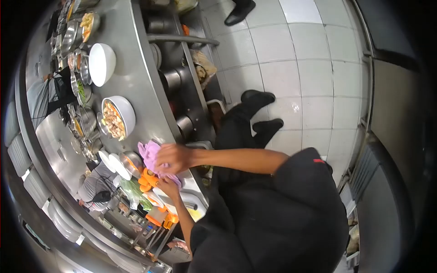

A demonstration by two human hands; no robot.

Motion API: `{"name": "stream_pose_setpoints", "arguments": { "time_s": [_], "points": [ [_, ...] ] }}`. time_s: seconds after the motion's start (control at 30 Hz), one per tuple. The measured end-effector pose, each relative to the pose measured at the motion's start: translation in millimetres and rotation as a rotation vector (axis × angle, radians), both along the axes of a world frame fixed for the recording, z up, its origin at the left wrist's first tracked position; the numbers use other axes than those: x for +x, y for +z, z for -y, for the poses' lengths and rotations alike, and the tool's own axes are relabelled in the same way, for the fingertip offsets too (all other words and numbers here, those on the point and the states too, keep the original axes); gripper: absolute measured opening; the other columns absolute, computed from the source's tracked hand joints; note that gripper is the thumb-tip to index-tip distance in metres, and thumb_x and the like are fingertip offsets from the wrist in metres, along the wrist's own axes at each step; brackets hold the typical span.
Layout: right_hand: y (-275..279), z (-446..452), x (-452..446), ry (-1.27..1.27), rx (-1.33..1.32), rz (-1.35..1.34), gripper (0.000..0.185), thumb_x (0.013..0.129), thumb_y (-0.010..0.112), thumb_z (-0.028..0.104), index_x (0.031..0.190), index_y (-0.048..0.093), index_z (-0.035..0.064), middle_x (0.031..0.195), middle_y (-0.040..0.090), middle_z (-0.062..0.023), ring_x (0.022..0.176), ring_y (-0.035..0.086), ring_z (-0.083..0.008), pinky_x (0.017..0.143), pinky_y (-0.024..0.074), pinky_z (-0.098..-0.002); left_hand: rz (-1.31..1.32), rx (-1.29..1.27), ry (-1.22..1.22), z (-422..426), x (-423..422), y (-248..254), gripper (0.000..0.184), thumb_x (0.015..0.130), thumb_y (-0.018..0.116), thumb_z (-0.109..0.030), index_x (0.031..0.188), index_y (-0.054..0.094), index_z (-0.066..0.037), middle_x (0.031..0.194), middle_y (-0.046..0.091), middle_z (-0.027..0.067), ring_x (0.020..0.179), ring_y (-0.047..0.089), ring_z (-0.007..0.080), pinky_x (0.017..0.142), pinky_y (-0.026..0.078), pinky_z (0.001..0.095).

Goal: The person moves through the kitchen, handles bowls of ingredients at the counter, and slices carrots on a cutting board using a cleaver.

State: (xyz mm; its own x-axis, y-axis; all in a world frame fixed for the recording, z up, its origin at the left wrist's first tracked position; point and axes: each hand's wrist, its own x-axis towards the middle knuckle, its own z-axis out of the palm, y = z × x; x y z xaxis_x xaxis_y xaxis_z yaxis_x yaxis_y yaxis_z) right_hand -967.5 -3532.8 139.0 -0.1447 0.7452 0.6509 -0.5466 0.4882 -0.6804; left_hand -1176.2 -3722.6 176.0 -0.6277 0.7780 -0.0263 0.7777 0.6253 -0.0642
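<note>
My right hand [173,159] is closed in a fist around a crumpled pink-purple cloth [149,151] at the counter's near edge. The cloth hangs out on both sides of it. Right beside it is my left hand [169,187], its fingers bent against the cloth and a bright orange piece [145,180]. What those fingers grip is hidden. Close to both hands stands a metal bowl [131,164] with something orange in it. A white bowl [119,116] filled with chopped food is farther along the counter.
The steel counter [145,98] also carries another white bowl [102,64] and several metal containers of ingredients. Leafy greens [134,192] in plastic lie past the orange pieces. Pots fill the shelf underneath. Other people stand across the counter; a shoe [240,12] shows on the tiled floor.
</note>
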Motion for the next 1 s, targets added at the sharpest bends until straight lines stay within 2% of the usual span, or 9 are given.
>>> {"name": "stream_pose_setpoints", "arguments": {
  "time_s": [0.1,0.13,0.23,0.3,0.33,0.73,0.9,0.93,1.0],
  "points": [
    [-65,-39,40,-0.228,-0.795,-0.207,0.018,0.087,0.059,0.012,0.072,0.055,0.0035,0.072,0.06,-0.0065,0.069,0.062,-0.0208,0.063,0.0469,-0.0331,-0.046,0.02,-0.028,7,-7,-7,0.022,0.093,0.052,-0.015,0.093,0.055,0.007,0.097,0.051,0.0295,0.096,0.049,0.0447,0.091,0.038,0.0515],
    [-87,-66,42,-0.26,-1.063,0.073,0.023,0.094,0.054,0.012,0.074,0.055,0.0015,0.073,0.061,-0.0094,0.069,0.063,-0.0231,0.061,0.0477,-0.0355,-0.027,0.028,-0.017,6,-2,-5,0.022,0.093,0.052,-0.015,0.098,0.054,0.007,0.101,0.049,0.0313,0.098,0.048,0.046,0.09,0.039,0.0523],
    [-178,-114,-15,-0.332,-0.589,0.712,0.022,0.097,0.054,0.023,0.091,0.066,0.005,0.097,0.067,-0.0131,0.097,0.064,-0.0263,0.082,0.0495,-0.0409,-0.015,0.021,0.086,1,10,-4,0.024,0.094,0.051,-0.015,0.104,0.052,0.007,0.105,0.047,0.0329,0.099,0.048,0.0476,0.09,0.039,0.0528],
    [-192,-150,-62,-0.435,0.389,1.363,0.035,0.091,0.062,0.033,0.117,0.066,0.0104,0.122,0.064,-0.0117,0.117,0.056,-0.0279,0.1,0.0438,-0.0403,-0.035,0.005,0.066,0,11,-3,0.025,0.095,0.049,-0.015,0.109,0.05,0.006,0.109,0.046,0.035,0.102,0.048,0.0504,0.092,0.04,0.0532],
    [-193,-162,-81,-0.41,0.552,1.4,0.035,0.091,0.062,0.033,0.118,0.066,0.0102,0.122,0.064,-0.0117,0.117,0.057,-0.0282,0.1,0.0435,-0.0412,-0.039,-0.011,0.071,-1,13,-2,0.025,0.095,0.048,-0.015,0.109,0.05,0.006,0.11,0.045,0.0353,0.102,0.048,0.0511,0.093,0.04,0.0537],
    [-216,-186,-150,0.099,0.389,1.392,0.044,0.092,0.056,0.03,0.129,0.061,0.0072,0.122,0.066,-0.012,0.117,0.059,-0.0321,0.103,0.0402,-0.052,-0.279,-0.074,0.152,8,31,-9,0.038,0.101,0.038,-0.017,0.132,0.043,0.005,0.113,0.044,0.0325,0.102,0.049,0.0503,0.09,0.04,0.0551],
    [-246,-171,-220,-0.112,0.083,1.284,0.049,0.098,0.042,0.023,0.143,0.046,0.0035,0.142,0.051,-0.0159,0.13,0.048,-0.0354,0.108,0.0337,-0.0529,-0.254,-0.031,0.149,27,14,-13,0.042,0.102,0.038,-0.016,0.138,0.039,0.007,0.119,0.045,0.0342,0.115,0.044,0.0491,0.098,0.034,0.0531],
    [-253,-161,-229,-0.375,-0.001,0.942,0.036,0.09,0.055,0.02,0.12,0.065,0.0038,0.111,0.068,-0.0149,0.103,0.064,-0.0322,0.086,0.05,-0.0475,-0.375,-0.047,0.034,45,2,-17,0.039,0.103,0.037,-0.016,0.132,0.041,0.008,0.113,0.045,0.033,0.11,0.044,0.0472,0.097,0.033,0.0524],
    [-236,-145,-204,-0.495,0.099,1.007,0.033,0.089,0.055,0.018,0.117,0.067,0.0044,0.109,0.068,-0.014,0.101,0.064,-0.0312,0.082,0.0517,-0.0455,-0.226,-0.097,0.19,17,28,-1,0.044,0.105,0.035,-0.022,0.136,0.038,0.009,0.132,0.04,0.0368,0.125,0.036,0.0496,0.107,0.028,0.0509]
  ]
}}
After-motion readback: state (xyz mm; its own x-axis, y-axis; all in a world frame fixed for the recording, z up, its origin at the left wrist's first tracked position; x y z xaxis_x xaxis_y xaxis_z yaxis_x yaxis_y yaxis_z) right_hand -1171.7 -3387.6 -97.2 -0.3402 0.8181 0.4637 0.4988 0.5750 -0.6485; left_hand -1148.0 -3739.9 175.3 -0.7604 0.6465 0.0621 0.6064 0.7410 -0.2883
